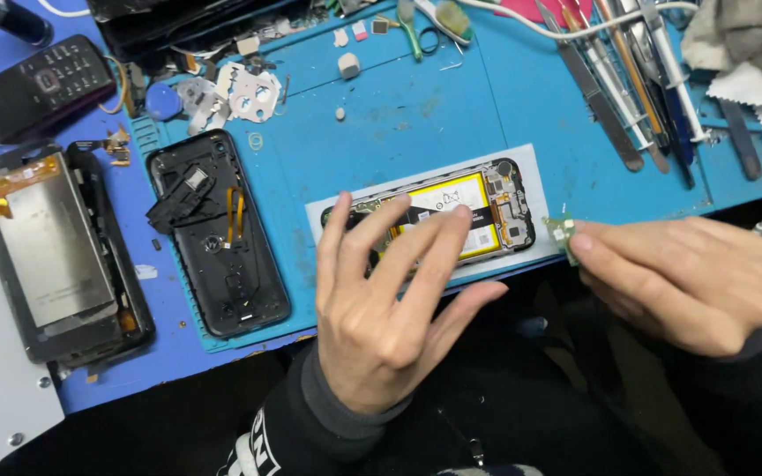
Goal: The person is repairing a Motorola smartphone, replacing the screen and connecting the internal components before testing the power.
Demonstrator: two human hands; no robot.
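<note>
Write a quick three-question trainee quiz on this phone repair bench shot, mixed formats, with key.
1. True or false: the right hand pinches a small green circuit board.
2. The left hand rests its fingers over: A) the opened phone with the yellow battery, B) the black phone back cover, C) the old black keypad phone.
3. Fill in: the metal tweezers and pry tools lie on the ___ silicone work mat.

Key: 1 true; 2 A; 3 blue.
</note>
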